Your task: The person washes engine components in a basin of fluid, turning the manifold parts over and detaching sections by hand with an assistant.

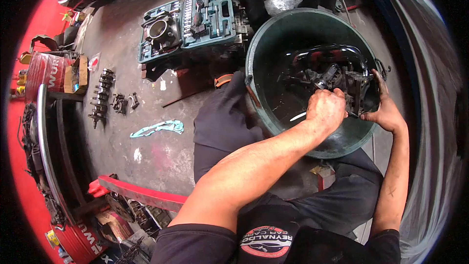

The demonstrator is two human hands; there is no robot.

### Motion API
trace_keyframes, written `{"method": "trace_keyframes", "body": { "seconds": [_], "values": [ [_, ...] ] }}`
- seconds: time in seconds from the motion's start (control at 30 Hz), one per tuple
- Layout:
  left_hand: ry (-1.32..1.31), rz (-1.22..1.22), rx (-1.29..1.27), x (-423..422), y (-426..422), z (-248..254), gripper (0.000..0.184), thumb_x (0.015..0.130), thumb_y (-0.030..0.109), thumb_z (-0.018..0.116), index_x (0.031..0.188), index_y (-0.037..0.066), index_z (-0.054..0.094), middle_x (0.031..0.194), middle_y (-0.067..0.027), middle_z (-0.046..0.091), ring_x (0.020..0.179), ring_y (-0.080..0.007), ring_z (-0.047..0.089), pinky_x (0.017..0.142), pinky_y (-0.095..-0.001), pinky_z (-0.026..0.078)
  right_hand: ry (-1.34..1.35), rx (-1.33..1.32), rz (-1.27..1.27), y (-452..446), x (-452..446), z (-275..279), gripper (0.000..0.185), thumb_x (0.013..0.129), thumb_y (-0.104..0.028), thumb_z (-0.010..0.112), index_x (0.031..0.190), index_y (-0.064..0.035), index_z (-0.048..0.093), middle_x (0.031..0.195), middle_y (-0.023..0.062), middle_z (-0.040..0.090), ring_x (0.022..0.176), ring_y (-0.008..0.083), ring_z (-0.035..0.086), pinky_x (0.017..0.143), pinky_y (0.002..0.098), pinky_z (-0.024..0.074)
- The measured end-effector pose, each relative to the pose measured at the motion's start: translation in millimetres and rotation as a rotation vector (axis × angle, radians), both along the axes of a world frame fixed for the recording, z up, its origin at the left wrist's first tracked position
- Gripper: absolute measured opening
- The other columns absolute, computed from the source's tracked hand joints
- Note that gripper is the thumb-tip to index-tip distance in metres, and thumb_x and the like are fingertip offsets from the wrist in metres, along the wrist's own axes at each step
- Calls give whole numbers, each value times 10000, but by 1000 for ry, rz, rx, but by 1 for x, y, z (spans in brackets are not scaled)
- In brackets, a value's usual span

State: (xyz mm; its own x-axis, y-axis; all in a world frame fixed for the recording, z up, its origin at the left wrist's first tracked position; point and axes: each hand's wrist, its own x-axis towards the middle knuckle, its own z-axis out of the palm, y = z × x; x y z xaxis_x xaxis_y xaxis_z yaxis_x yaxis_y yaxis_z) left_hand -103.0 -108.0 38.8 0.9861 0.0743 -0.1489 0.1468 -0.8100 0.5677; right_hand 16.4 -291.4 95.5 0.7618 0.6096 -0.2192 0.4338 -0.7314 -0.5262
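A large dark green tub (266,126) stands between my knees, with dark liquid in it. Inside its right half lies a greasy metal engine part (355,85) with several arms and housings. My left hand (326,110) is closed over the near left side of the part, around something I cannot make out. At the tub's right side my right hand (386,110) has its thumb and fingers apart, touching the right edge of the metal part and steadying it. A curved shiny black reflection or tube shows behind the part.
An open teal socket set (209,18) lies on an engine block behind left. A crankshaft (101,99), small metal parts (119,103) and a light blue glove (159,128) are on the floor. A red beam (141,193) lies near left. Another person's dark-clothed legs stand behind the tub.
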Motion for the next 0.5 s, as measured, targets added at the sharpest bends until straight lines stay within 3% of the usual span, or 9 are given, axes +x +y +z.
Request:
{"method": "trace_keyframes", "body": {
  "seconds": [0.13, 0.17, 0.2, 0.27, 0.37, 0.5],
  "values": [
    [-15, 15, -28, -4, -4, -6, 594, 825, 423, 769, 1168, -32, 603, 980, -215, 716, 971, -364, 701, 843, -454, 565, 180, 167, -73, -2, 1, -6, 1268, 599, -198, 940, 1614, -117, 183, 1593, 235, 328, 1483, 347, 331, 1236, 407, 263],
    [-24, 14, -39, -3, -6, -8, 579, 825, 423, 770, 1149, -27, 604, 973, -216, 715, 970, -369, 700, 836, -458, 565, 163, 131, -115, -1, -1, -8, 1263, 631, -309, 946, 1613, -104, 178, 1595, 275, 288, 1490, 366, 306, 1231, 407, 260],
    [-19, 15, -77, -4, -6, -6, 533, 836, 414, 763, 1102, -14, 592, 950, -217, 710, 974, -378, 696, 831, -475, 564, 51, 14, -120, 7, -8, -2, 1258, 663, -419, 923, 1601, -42, 173, 1602, 290, 248, 1494, 382, 290, 1228, 413, 268],
    [-9, 1, -87, -4, -7, 4, 544, 859, 414, 745, 1140, -9, 553, 950, -222, 699, 972, -390, 691, 854, -496, 558, -27, -36, -192, 17, -15, -1, 1275, 678, -479, 902, 1556, 85, 169, 1598, 325, 223, 1497, 405, 275, 1226, 423, 271],
    [-39, -8, -40, -1, -8, 5, 565, 859, 440, 742, 1170, 4, 563, 958, -226, 712, 963, -377, 702, 850, -475, 563, -143, -86, -261, 25, -13, -7, 1218, 654, -477, 904, 1567, -19, 241, 1576, 327, 273, 1438, 443, 378, 1179, 447, 367],
    [-87, -17, 32, -2, -10, 8, 581, 867, 487, 725, 1132, -13, 591, 859, -200, 725, 865, -368, 727, 784, -460, 584, -155, -63, -292, 29, -14, -2, 1155, 642, -434, 894, 1562, -76, 293, 1586, 278, 299, 1422, 436, 406, 1161, 454, 389]
  ]
}}
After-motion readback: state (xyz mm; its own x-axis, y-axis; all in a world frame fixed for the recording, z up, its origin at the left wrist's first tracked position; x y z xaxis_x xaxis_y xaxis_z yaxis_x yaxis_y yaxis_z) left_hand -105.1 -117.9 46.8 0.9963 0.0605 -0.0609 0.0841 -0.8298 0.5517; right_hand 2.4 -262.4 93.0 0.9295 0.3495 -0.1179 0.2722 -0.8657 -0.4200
